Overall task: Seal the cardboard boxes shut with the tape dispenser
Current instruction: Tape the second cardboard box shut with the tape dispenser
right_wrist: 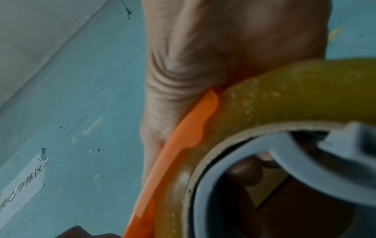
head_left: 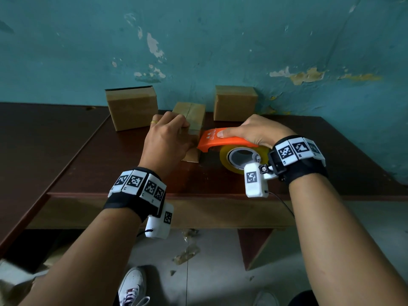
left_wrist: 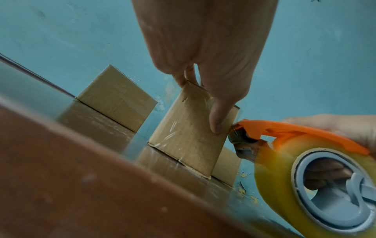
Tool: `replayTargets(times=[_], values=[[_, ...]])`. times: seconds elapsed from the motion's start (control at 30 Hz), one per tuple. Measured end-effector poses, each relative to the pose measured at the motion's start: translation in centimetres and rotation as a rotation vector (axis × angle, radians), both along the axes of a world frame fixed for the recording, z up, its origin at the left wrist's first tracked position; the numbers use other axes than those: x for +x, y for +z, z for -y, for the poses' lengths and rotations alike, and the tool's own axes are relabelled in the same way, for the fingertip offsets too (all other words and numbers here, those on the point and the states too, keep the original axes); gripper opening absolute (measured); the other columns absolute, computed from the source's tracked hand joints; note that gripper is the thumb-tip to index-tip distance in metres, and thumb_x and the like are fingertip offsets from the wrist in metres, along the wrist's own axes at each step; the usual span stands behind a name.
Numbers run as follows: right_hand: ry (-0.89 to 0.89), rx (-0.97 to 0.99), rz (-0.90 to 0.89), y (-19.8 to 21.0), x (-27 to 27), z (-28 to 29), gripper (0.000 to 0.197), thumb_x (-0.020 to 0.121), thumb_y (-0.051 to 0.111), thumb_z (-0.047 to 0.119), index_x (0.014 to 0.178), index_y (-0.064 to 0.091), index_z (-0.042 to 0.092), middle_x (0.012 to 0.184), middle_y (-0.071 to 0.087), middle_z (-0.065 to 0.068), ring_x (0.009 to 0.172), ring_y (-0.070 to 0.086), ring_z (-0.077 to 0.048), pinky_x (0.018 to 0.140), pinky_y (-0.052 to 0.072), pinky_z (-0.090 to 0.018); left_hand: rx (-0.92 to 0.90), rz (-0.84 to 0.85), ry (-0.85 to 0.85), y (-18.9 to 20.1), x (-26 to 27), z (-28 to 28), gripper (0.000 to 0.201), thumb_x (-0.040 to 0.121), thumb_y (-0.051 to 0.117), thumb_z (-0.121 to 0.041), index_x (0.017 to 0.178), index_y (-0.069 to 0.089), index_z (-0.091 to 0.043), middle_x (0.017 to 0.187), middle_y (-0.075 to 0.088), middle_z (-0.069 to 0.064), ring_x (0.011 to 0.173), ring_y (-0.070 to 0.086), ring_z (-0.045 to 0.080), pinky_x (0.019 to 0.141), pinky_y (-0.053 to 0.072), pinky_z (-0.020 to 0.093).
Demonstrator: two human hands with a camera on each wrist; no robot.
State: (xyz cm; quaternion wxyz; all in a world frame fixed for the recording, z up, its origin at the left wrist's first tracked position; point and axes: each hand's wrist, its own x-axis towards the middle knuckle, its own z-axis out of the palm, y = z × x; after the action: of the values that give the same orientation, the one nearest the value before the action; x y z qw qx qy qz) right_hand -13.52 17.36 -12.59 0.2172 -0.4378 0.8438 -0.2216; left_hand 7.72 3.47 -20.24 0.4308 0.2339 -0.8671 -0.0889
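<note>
A small cardboard box [head_left: 193, 117] stands mid-table. My left hand [head_left: 174, 132] grips it from above, with the thumb [left_wrist: 217, 117] pressed flat on its near face [left_wrist: 187, 136]. My right hand [head_left: 249, 131] holds the orange tape dispenser [head_left: 223, 141] by its top, thumb along the side. The dispenser's nose [left_wrist: 239, 133] touches the box's right edge. The yellowish tape roll [head_left: 239, 159] hangs below my right palm and fills the right wrist view [right_wrist: 284, 96]. Clear tape glints on the box's near face.
Two more cardboard boxes stand against the teal wall, one at the left [head_left: 132, 107] and one at the right [head_left: 235, 102]. The dark brown table [head_left: 110, 168] ends in a front edge near my wrists. Crumpled tape scraps [head_left: 186, 253] lie on the floor.
</note>
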Motion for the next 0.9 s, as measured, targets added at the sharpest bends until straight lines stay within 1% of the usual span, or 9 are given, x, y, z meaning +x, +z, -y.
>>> replayTargets(times=[0.1,0.27,0.37,0.5,0.63,0.7,0.8,0.83,0.9], values=[[-0.021,0.002,0.02,-0.1,-0.1,0.1,0.073,0.069,0.077,0.082,0.091,0.081,0.013,0.079,0.081,-0.005,0.081,0.078,-0.026,0.095,0.059,-0.044,0.007,0.001,-0.004,0.0,0.0,0.1,0.043,0.07,0.097,-0.022,0.103,0.071,-0.01,0.113,0.068,0.008,0.104,0.057,0.036,0.081,0.039,0.034],[-0.069,0.009,0.081,-0.3,-0.2,0.4,0.081,0.063,0.081,0.083,0.101,0.077,0.012,0.086,0.081,-0.007,0.084,0.077,-0.028,0.1,0.057,-0.047,0.01,-0.009,0.004,-0.2,-0.1,0.1,0.042,0.069,0.097,-0.02,0.1,0.071,-0.011,0.111,0.067,0.007,0.102,0.056,0.036,0.074,0.039,0.035],[-0.057,0.036,0.111,-0.3,-0.2,0.3,0.082,0.06,0.079,0.085,0.101,0.079,0.014,0.084,0.082,-0.007,0.085,0.078,-0.029,0.103,0.056,-0.048,0.007,-0.019,0.0,-0.3,-0.2,0.1,0.04,0.069,0.097,-0.018,0.099,0.071,-0.01,0.109,0.068,0.007,0.1,0.057,0.036,0.075,0.039,0.035],[-0.061,0.043,0.132,-0.2,-0.1,0.2,0.076,0.064,0.08,0.082,0.099,0.081,0.014,0.085,0.082,-0.007,0.086,0.078,-0.029,0.104,0.056,-0.047,0.006,-0.021,0.009,-0.2,-0.1,0.1,0.037,0.071,0.095,-0.017,0.1,0.072,-0.011,0.109,0.069,0.007,0.1,0.057,0.036,0.073,0.039,0.034],[-0.088,0.061,0.093,-0.1,0.1,0.3,0.084,0.058,0.079,0.088,0.101,0.079,0.016,0.085,0.082,-0.006,0.085,0.079,-0.029,0.099,0.059,-0.047,0.009,0.008,0.009,0.1,0.0,0.1,0.043,0.068,0.098,-0.019,0.102,0.073,-0.011,0.112,0.069,0.008,0.103,0.058,0.038,0.076,0.04,0.034],[-0.062,0.085,0.065,0.1,0.4,0.2,0.085,0.056,0.078,0.09,0.098,0.08,0.016,0.085,0.082,-0.006,0.086,0.079,-0.029,0.097,0.06,-0.046,0.017,0.021,0.007,0.2,0.1,0.3,0.046,0.066,0.099,-0.02,0.103,0.073,-0.012,0.113,0.07,0.007,0.104,0.058,0.038,0.077,0.041,0.035],[-0.002,0.151,-0.006,0.6,1.2,0.2,0.078,0.066,0.079,0.083,0.099,0.076,0.013,0.091,0.079,-0.007,0.086,0.076,-0.026,0.083,0.058,-0.037,0.016,0.026,-0.002,0.3,0.3,0.4,0.047,0.067,0.099,-0.019,0.105,0.073,-0.012,0.115,0.07,0.007,0.105,0.059,0.038,0.08,0.042,0.036],[0.003,0.158,-0.031,0.6,1.3,0.2,0.076,0.068,0.078,0.082,0.101,0.075,0.013,0.094,0.078,-0.007,0.087,0.075,-0.026,0.082,0.057,-0.038,0.016,0.028,-0.002,0.3,0.4,0.4,0.047,0.068,0.098,-0.018,0.107,0.074,-0.013,0.116,0.07,0.006,0.106,0.058,0.037,0.08,0.042,0.036],[-0.001,0.155,-0.051,0.7,1.4,0.1,0.075,0.069,0.078,0.082,0.1,0.075,0.014,0.094,0.079,-0.007,0.089,0.075,-0.027,0.088,0.057,-0.041,0.014,0.031,-0.007,0.3,0.5,0.4,0.046,0.07,0.097,-0.015,0.11,0.074,-0.014,0.118,0.07,0.006,0.108,0.057,0.035,0.081,0.042,0.035]])
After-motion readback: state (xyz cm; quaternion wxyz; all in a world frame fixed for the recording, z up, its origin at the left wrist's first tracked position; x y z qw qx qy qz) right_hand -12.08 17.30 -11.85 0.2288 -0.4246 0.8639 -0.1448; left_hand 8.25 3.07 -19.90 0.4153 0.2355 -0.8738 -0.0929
